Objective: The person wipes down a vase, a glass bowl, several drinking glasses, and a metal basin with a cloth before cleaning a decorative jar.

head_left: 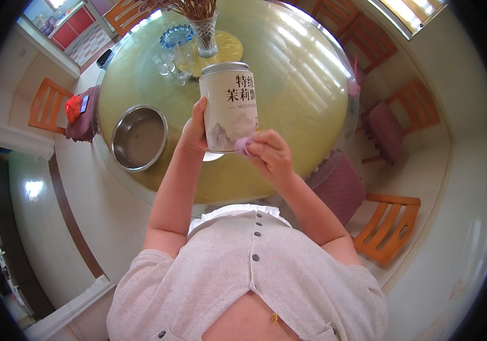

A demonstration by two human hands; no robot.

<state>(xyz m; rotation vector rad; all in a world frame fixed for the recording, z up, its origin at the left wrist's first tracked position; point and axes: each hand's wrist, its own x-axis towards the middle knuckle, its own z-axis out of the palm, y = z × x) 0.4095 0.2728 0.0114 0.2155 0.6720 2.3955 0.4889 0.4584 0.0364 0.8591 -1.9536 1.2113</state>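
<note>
A white tea canister (229,108) with a silver lid, dark lettering and a grey mountain print is held upright above the round table. My left hand (196,126) is closed around its left side, thumb showing near the edge. At the lower right of the canister, my right hand (270,150) pinches a small purple cloth (243,146) and presses it against the surface. Most of the left fingers are hidden behind the canister. Part of a white round thing (213,156) shows on the table just below it.
On the glass-topped round table (289,165), a metal basin (162,122) with water stands at the left. Farther back are drinking glasses (164,64), a blue glass dish (177,36) and a glass vase (204,37) of dried flowers. Wooden chairs (388,224) surround the table.
</note>
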